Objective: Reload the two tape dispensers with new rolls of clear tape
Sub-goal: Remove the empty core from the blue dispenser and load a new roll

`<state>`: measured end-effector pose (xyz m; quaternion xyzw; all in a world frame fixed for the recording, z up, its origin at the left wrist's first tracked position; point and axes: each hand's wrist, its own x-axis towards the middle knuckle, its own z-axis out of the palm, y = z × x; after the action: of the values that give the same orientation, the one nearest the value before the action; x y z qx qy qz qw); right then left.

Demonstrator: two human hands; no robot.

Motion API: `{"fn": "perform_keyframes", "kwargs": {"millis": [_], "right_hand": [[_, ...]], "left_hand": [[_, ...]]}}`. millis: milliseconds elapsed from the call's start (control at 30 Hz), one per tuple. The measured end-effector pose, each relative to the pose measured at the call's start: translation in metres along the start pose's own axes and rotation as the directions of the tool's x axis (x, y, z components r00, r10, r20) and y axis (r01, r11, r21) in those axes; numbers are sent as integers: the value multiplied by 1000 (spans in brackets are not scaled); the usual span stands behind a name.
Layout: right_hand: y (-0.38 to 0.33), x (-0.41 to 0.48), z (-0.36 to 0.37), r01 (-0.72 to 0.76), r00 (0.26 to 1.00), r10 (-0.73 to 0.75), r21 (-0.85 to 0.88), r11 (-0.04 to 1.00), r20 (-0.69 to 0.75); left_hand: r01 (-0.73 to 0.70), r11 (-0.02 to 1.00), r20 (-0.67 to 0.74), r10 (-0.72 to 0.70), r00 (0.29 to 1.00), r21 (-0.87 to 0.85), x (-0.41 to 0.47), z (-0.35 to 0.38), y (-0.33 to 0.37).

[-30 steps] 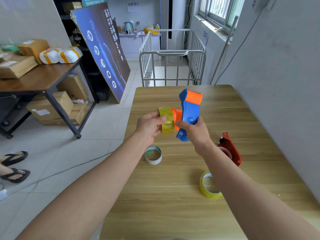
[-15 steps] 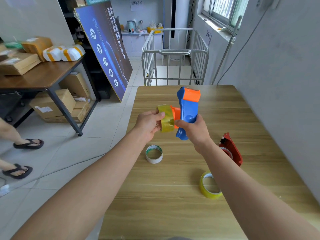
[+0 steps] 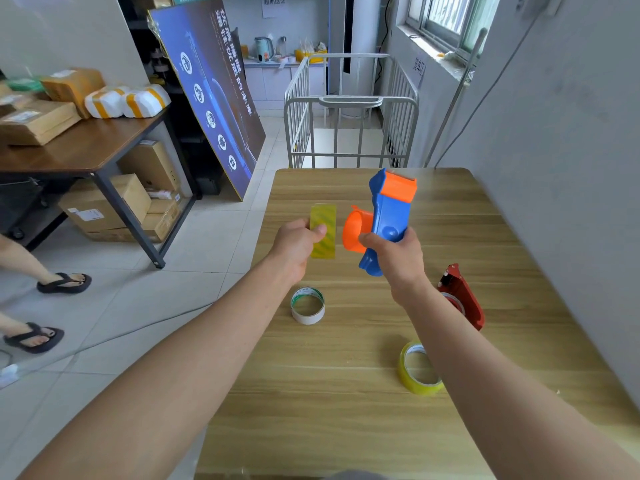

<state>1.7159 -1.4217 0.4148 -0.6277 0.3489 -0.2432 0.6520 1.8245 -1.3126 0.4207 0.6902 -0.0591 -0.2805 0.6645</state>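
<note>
My right hand grips a blue tape dispenser with an orange head, held upright above the wooden table. Its orange hub sticks out to the left, bare. My left hand holds a yellowish clear tape roll edge-on, a small gap left of the hub. A red tape dispenser lies on the table at right. A second yellowish clear roll lies flat near my right forearm. An empty white cardboard core stands below my left hand.
A grey wall runs along the table's right side. A metal cage cart stands beyond the far edge. To the left are a dark table with parcels, boxes beneath it, a leaning blue poster, and a person's sandalled feet.
The tape roll, earlier pressed against the dispenser's orange hub, now sits apart to its left in my left hand. The person's feet on the floor have shifted.
</note>
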Motion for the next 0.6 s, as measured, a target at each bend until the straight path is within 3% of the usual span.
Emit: {"fn": "perform_keyframes", "kwargs": {"millis": [133,367,600], "right_hand": [[0,-1,2,-4,1000,4,-13,1000,10],[-1,-1,0,-9,1000,9,-19,1000,6],[-3,-2,2,11,1000,-10,-31,999,21]], "left_hand": [[-17,999,5,18,1000,-46,-2,4,2],[-54,998,0,54,999,37,2,2,-3],[-19,999,17,20,1000,-46,3,0,0]]}}
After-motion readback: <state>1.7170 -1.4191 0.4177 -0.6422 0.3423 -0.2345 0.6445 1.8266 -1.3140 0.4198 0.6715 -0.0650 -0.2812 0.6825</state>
